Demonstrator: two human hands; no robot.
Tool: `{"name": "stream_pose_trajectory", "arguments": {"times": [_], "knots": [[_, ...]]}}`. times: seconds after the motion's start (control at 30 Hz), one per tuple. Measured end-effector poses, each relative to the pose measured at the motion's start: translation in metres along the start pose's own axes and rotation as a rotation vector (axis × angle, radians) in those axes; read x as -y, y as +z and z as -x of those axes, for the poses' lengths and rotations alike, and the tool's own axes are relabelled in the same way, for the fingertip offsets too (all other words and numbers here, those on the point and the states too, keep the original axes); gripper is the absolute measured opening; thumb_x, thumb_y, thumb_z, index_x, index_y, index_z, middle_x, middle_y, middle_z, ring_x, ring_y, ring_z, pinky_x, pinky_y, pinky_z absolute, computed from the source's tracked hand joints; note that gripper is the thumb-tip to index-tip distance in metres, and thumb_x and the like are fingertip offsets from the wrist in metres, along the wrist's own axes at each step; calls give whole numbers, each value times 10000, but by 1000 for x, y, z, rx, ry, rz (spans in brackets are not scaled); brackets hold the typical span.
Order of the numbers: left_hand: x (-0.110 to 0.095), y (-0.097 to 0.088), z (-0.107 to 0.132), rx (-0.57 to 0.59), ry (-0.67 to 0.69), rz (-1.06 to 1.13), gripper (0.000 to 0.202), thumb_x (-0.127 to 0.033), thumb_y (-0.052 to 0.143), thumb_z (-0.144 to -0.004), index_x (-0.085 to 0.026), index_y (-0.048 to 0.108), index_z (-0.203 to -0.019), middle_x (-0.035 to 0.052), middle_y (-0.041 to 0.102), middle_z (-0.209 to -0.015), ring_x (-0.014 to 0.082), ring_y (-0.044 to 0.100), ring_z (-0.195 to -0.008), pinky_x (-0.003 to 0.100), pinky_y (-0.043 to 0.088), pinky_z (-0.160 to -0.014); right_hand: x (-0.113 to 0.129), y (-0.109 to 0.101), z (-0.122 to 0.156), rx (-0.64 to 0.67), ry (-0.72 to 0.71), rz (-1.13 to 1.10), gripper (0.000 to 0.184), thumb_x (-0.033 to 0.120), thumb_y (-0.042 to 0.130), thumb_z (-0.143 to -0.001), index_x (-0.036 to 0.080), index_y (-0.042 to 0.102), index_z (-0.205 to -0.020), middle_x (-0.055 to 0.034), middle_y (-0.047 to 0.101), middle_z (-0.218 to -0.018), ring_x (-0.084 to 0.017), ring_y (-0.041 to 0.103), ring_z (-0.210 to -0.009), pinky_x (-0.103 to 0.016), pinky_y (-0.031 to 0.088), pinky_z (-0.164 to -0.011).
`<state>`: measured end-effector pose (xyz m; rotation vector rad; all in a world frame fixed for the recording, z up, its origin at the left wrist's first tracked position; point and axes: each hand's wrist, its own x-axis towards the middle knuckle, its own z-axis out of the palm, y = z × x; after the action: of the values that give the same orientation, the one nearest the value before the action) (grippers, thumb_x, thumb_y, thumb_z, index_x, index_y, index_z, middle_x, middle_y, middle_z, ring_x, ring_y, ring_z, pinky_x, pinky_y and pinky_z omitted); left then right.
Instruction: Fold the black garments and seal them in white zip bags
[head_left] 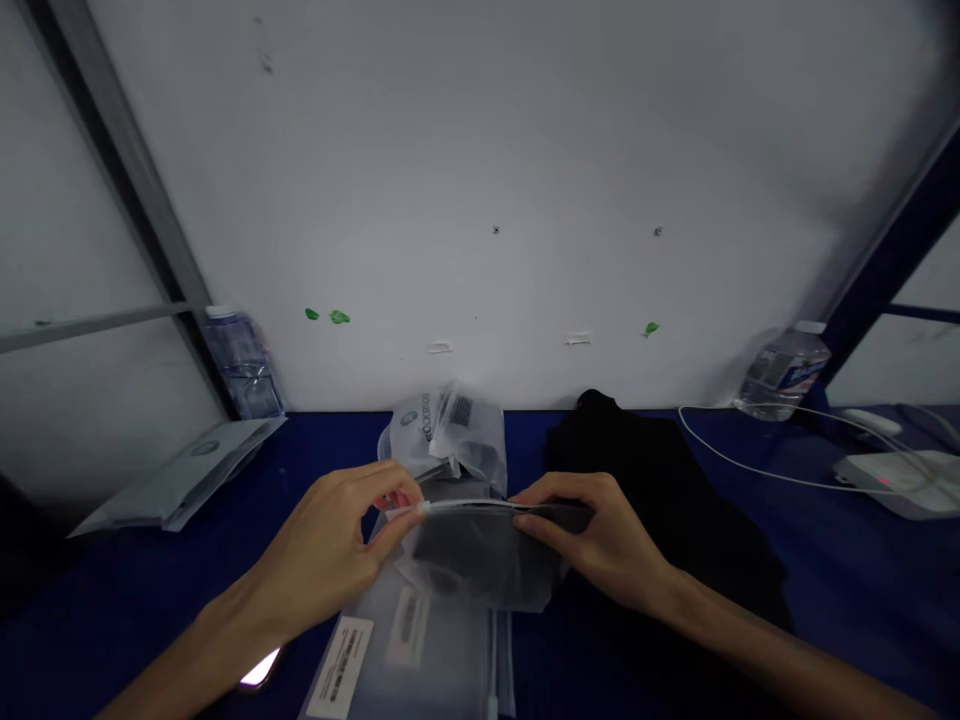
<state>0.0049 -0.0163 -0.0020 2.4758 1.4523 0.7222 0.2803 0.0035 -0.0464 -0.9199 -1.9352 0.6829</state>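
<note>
Between my two hands is a frosted zip bag (480,560) with something dark inside it. My left hand (337,530) pinches the left end of its white zip strip, where the slider seems to be. With thumb and forefinger, my right hand (585,530) grips the bag's top edge farther right. Under the held bag lie flat frosted zip bags (442,660) with white barcode labels. Just beyond it rest filled, printed zip bags (465,430). Black fabric (660,500) is spread beside and behind my right hand.
At the left lie flat printed bags (195,460) near a water bottle (244,365). Another bottle (784,370) stands at the back right, near a white power strip (904,480) and a thin white cable (750,465). A lit phone (261,668) is partly under my left forearm. A white wall (480,180) closes off the back.
</note>
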Motion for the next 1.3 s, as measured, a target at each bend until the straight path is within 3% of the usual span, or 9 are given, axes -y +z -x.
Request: {"name": "stream_pose_trajectory", "arguments": {"times": [0.5,0.73,0.97,1.3], "knots": [[3,-14,-2,-3,-105,20,213,-371,547,-945,-254,696,-849,-13,731,-862,198,679,-824,320,501,-739,2,-7,-3,-9,-69,85,98,290,713,-862,243,770,-927,-35,786,-896,-210,741,-804,-313,592,-720],[1,-11,-1,-25,-24,37,206,-335,534,-942,-227,683,-850,3,726,-851,198,671,-790,315,518,-727,1,-24,-8,112,-95,186,123,303,745,-847,234,747,-948,-35,759,-925,-194,706,-828,-307,559,-737],[2,-10,-1,-43,25,59,164,-310,563,-940,-233,694,-878,-27,723,-847,168,659,-756,277,505,-701,-1,-23,-9,87,-60,218,89,303,728,-861,219,743,-888,-29,749,-850,-179,685,-763,-297,527,-681],[9,-14,-6,-24,14,69,226,-353,553,-947,-215,673,-815,-6,710,-795,169,660,-731,291,498,-689,-7,-18,-8,61,-60,217,44,264,728,-862,233,739,-890,-11,735,-847,-167,674,-767,-290,510,-674]]}}
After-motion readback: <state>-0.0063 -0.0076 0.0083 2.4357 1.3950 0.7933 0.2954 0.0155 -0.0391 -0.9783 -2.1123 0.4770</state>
